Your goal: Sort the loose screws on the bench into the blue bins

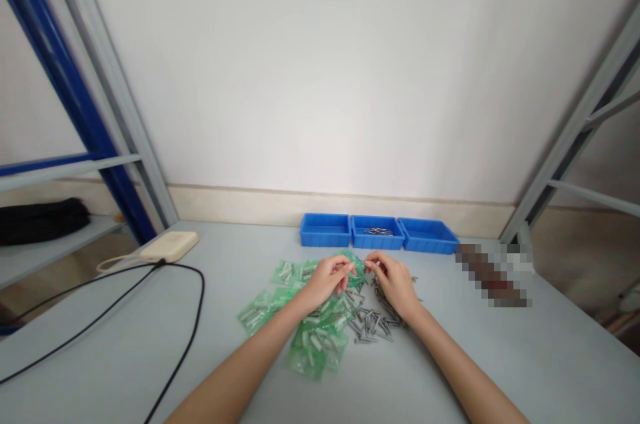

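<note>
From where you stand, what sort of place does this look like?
Probably a small workshop or parts-packing room: small metal parts lie loose on a grey table, near three blue plastic bins, with a metal shelving frame alongside.

Pixelation blurs the object (493,275) on the counter (505,357) beyond the right hand (393,283). The left hand (324,279) and right hand meet with fingers (350,269) hiding anything pinched between them. The metal pieces (377,231) in the middle blue bin (377,244) are too small to identify; the black bundle (40,221) runs off the left edge.
</note>
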A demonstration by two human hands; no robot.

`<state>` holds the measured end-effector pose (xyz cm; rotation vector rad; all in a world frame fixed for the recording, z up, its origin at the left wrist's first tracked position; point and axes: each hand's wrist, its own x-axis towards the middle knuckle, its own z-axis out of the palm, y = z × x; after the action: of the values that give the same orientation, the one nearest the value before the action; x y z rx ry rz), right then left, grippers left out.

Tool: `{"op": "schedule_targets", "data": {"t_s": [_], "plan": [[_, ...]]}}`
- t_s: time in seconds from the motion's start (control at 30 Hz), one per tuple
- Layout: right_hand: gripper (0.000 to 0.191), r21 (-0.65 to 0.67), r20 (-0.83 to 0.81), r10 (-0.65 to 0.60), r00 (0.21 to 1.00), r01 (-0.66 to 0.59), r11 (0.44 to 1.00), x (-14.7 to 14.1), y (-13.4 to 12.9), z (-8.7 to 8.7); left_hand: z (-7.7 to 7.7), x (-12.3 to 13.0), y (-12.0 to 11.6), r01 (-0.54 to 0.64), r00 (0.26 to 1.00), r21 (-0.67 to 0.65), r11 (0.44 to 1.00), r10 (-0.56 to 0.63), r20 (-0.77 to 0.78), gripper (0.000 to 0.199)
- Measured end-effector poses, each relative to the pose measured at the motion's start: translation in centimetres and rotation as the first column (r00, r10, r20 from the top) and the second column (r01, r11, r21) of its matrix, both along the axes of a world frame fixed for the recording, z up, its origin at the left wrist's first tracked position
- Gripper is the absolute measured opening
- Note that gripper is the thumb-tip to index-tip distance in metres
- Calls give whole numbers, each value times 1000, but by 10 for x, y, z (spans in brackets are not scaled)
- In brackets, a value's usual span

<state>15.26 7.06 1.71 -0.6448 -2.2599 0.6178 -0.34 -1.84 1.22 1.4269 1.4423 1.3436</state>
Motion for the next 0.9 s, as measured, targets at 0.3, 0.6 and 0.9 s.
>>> {"op": "schedule_targets", "data": {"t_s": [0.3, 0.6, 0.9], "plan": [[26, -4, -10, 70, 997, -70, 998, -2, -1, -2, 5, -4, -2, 18, 1000, 18, 1000, -18, -19, 38], [27, 3, -34, 108, 994, -108, 994, -2, -1, -1, 13, -1, -4, 5, 999, 52, 999, -3, -42, 37], [21, -43, -34, 183, 982, -185, 982, 0, 5, -2, 20, 0, -11, -9, 989, 45, 999, 15, -149, 35]]}}
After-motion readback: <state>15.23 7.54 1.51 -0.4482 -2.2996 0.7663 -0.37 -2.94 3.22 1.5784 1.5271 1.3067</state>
